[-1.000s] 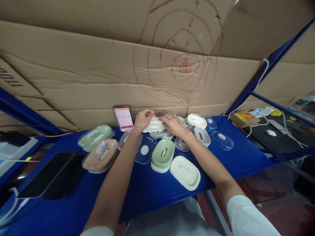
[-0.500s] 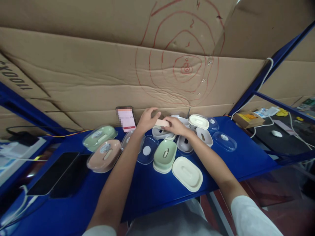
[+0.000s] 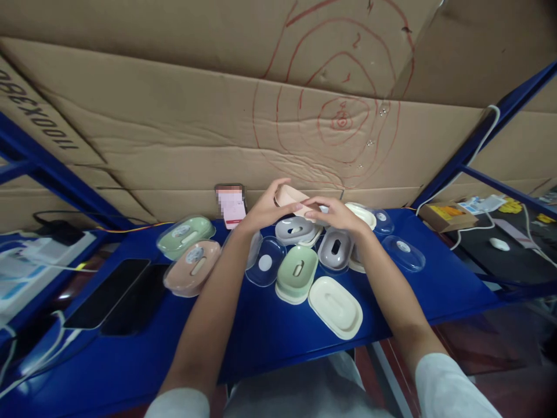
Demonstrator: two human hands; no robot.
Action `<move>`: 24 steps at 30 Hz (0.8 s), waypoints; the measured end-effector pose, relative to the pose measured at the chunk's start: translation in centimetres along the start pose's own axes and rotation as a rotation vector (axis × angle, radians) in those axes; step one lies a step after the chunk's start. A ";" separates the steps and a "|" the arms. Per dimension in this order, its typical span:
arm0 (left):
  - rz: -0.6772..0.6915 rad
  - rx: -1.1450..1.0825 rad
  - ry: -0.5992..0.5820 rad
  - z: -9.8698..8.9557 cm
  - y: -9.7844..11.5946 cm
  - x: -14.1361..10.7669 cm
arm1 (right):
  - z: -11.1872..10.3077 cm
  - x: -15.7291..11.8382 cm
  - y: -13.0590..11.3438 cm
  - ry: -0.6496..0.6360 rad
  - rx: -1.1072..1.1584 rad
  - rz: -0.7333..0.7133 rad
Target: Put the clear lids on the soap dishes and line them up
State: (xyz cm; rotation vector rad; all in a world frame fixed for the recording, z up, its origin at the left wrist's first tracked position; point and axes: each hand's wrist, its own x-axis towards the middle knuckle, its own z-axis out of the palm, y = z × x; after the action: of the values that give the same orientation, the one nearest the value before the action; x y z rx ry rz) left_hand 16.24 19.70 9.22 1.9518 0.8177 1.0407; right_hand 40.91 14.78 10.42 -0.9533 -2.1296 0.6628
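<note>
Between my hands, above the back of the table, is a pale pink soap dish part (image 3: 290, 197), tilted. My left hand (image 3: 270, 208) grips its left end, thumb in front and fingers behind. My right hand (image 3: 334, 212) has its fingers closed on the right end. Just below sits a grey soap dish (image 3: 292, 231) with a slot in its middle, on a cream base. A second grey slotted dish (image 3: 335, 248) lies below my right hand. Nearer me are a green soap dish (image 3: 297, 268) and a cream oval tray (image 3: 336, 307).
Lidded green (image 3: 186, 235) and pink soap boxes (image 3: 194, 268) stand at left, beside dark flat devices (image 3: 107, 293). Clear lids (image 3: 266, 261) lie about, another clear lid (image 3: 404, 253) at right. A phone (image 3: 231, 208) leans on the cardboard wall (image 3: 183, 128). Blue frame posts flank the table.
The pink part has been lifted and tilted, showing more of its side. My hands have moved up from the grey dish, now more exposed. The view has shifted slightly.
</note>
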 end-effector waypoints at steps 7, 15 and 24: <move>0.024 0.065 -0.062 1.0 -2.5 0.3 | -0.9 -0.4 0.9 0.026 -0.188 0.025; -0.164 0.502 -0.097 -1.0 -1.4 -0.5 | -1.7 -0.6 2.4 0.213 -0.502 0.135; -0.626 0.939 -0.240 -5.1 -2.6 -2.5 | -0.8 -0.6 0.5 0.041 -0.555 0.133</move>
State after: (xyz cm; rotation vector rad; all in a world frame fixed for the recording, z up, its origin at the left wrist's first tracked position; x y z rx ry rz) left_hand 10.18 20.64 7.99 2.2049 1.8301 -0.0002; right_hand 42.04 14.77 10.32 -1.3938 -2.2715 0.0986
